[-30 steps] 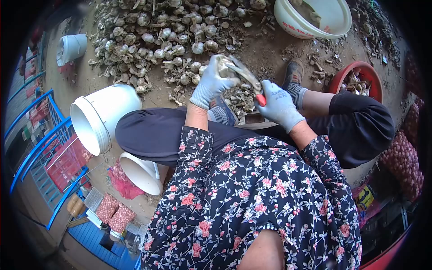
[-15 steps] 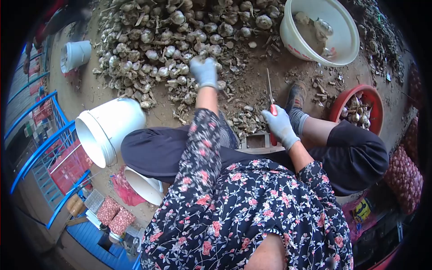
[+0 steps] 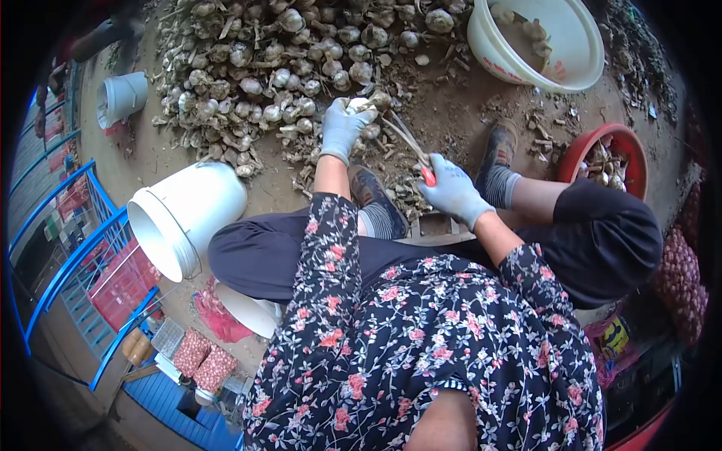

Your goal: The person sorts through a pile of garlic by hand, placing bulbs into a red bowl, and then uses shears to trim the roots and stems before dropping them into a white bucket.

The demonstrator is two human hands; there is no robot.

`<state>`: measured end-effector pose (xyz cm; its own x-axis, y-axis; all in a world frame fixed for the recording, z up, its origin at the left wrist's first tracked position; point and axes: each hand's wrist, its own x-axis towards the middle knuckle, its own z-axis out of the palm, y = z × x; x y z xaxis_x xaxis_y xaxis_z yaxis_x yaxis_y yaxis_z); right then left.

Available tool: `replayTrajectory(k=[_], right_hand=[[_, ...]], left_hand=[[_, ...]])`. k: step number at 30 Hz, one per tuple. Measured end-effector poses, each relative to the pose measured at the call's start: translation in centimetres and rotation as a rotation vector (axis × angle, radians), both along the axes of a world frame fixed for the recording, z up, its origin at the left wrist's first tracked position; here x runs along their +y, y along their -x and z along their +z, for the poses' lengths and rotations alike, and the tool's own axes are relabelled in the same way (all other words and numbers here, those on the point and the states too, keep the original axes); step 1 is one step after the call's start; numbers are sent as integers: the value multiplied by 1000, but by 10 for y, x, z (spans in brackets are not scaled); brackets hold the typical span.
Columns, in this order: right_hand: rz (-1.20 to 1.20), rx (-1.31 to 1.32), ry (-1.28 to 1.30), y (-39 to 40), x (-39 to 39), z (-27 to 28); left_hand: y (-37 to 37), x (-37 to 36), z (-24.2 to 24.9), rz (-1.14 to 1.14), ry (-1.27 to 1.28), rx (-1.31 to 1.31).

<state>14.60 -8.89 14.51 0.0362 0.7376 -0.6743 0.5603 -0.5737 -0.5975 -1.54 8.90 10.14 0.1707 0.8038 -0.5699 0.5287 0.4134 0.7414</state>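
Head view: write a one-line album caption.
A pale-blue-gloved left hand holds garlic, the gloved right hand red-handled metal shears, before pale round garlic bulbs on brown earth.

dirt ground (image 3: 269,197) | upper left to top centre: garlic heap (image 3: 274,79) | left: white bucket (image 3: 207,197) on its side | upper right: cream basin (image 3: 577,49) | right: red tub (image 3: 638,161)

- one left hand (image 3: 344,129), one right hand (image 3: 453,189)
- one pair of shears (image 3: 408,140)
- garlic (image 3: 291,20): too many bulbs to count
- two shoes (image 3: 369,188)
- two tubs (image 3: 587,41): one cream, one red
- two white buckets (image 3: 214,192) by the knee
- one pale blue bucket (image 3: 129,98)
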Motion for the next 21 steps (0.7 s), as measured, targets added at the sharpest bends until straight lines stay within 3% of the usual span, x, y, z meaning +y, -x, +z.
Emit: replayTrajectory(k=[1, 5, 7, 9, 10, 11, 13, 14, 17, 19, 21], right_hand=[[1, -3, 3, 2, 2, 0], [-1, 14, -113, 3, 10, 11], [23, 94, -103, 2, 11, 17], [-1, 85, -155, 4, 1, 19], [-36, 63, -202, 2, -6, 16], [-72, 39, -251, -2, -12, 15], [-114, 28, -219, -12, -16, 27], [-144, 47, -161, -18, -18, 33], [-145, 48, -146, -25, -19, 45], [-37, 14, -202, -26, -17, 49], [18, -22, -145, -29, -17, 48]], left_hand=[[-9, -9, 23, 45, 49, -58], [-8, -27, 32, -234, -220, 324], [-11, -33, 38, -245, -273, 360], [-9, -34, 45, -199, -264, 220], [-6, -35, 42, -92, -209, -54], [-5, -35, 41, -92, -220, -57], [-5, -40, 47, 105, -3, -670], [-6, -44, 49, 101, -4, -670], [-15, -49, 60, 60, 188, -1097], [-8, -48, 46, 3, 250, -1131], [-8, -48, 42, -228, -64, -739]])
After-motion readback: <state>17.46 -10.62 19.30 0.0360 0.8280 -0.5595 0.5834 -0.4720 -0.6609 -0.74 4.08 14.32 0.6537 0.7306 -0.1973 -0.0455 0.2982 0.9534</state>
